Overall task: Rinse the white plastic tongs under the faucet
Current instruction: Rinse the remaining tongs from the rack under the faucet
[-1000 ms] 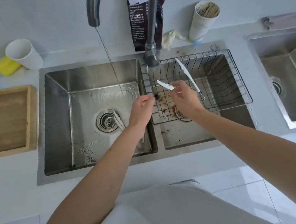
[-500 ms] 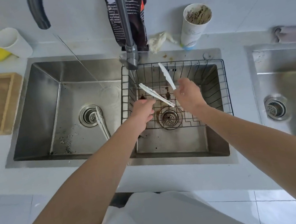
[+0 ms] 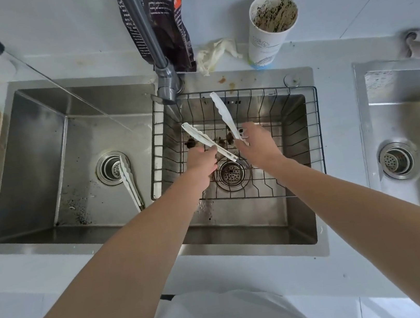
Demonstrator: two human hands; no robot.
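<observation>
Head view: the white plastic tongs (image 3: 210,142) sit at frame centre, over the wire basket (image 3: 294,130). They look light, stiff and wet-slick, so holding both arms near the hinge should be safest. 2 scalloped arms splay wide. The left hand (image 3: 201,161) pinches 1 arm, the right hand (image 3: 256,145) the other. The faucet (image 3: 142,30) stream falls left, missing them.
</observation>
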